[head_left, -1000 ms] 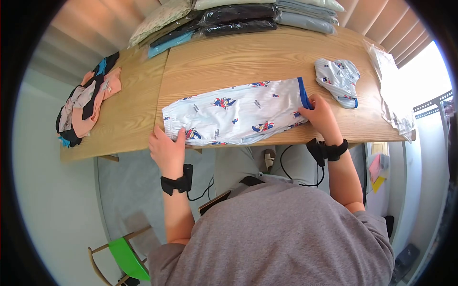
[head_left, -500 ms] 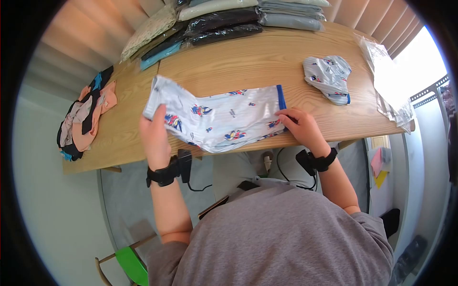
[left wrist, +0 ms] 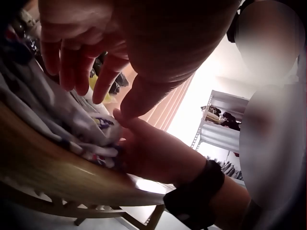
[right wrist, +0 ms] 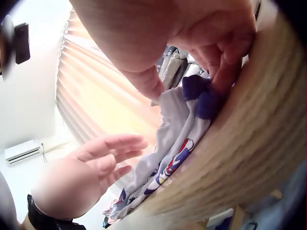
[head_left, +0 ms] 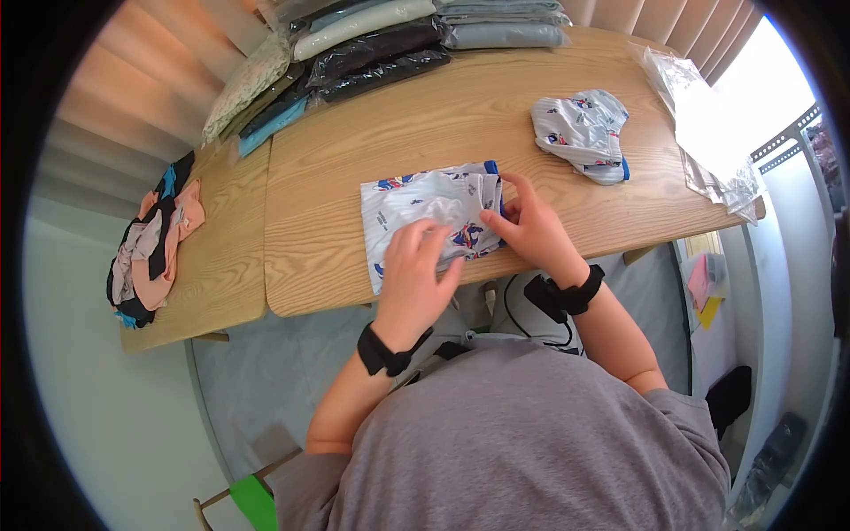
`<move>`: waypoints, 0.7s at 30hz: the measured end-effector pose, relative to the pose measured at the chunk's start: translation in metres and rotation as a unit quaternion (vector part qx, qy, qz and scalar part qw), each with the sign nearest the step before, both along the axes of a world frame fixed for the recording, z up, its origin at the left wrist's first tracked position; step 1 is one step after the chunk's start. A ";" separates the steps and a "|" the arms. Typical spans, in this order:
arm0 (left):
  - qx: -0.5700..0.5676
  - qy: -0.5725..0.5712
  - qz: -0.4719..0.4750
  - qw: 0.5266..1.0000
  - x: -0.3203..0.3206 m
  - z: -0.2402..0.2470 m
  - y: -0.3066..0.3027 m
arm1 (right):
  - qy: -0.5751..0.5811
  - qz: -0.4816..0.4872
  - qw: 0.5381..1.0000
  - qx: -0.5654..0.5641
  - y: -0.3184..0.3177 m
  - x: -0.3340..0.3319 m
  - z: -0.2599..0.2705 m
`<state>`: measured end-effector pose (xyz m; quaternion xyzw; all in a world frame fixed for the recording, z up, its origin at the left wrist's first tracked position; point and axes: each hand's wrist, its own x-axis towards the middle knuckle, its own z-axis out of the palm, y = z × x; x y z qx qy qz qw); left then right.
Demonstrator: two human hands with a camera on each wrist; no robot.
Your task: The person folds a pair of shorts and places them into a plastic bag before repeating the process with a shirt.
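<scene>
A pair of white pajama pants (head_left: 412, 195) with cartoon prints and blue trim lies folded double near the table's front edge. My left hand (head_left: 413, 274) is over its front part, fingers loosely extended and palm down. In the right wrist view the left hand (right wrist: 103, 163) appears spread above the cloth, gripping nothing. My right hand (head_left: 536, 230) pinches the layered right end, thumb on the upper layer. Its fingers (right wrist: 225, 76) reach behind the blue trim (right wrist: 207, 103). A matching printed garment (head_left: 584, 133), bunched up, lies farther right on the table.
Clothes in clear bags (head_left: 381, 57) are stacked along the back of the table (head_left: 328, 142). A heap of peach and black clothes (head_left: 155, 243) lies at the left end. Clear plastic bags (head_left: 708, 142) rest at the right edge. A green chair (head_left: 254, 503) stands behind left.
The left hand has lifted the gathered left end of the pants and brought it rightward onto the blue-trimmed end, halving the length. It has since let go; the right hand stays at the right end.
</scene>
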<state>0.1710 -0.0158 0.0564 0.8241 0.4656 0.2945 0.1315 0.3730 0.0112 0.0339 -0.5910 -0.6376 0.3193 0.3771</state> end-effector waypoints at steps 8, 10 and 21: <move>-0.053 0.205 0.022 0.977 -0.044 -0.017 -0.022 | -0.056 -0.001 0.998 0.032 0.007 0.009 -0.004; -0.057 0.224 0.052 0.972 -0.048 -0.020 -0.021 | -0.059 0.064 0.993 0.082 0.019 0.037 0.006; -0.061 0.181 0.079 0.978 -0.090 -0.033 0.003 | -0.332 -0.079 0.933 0.112 0.063 0.195 0.006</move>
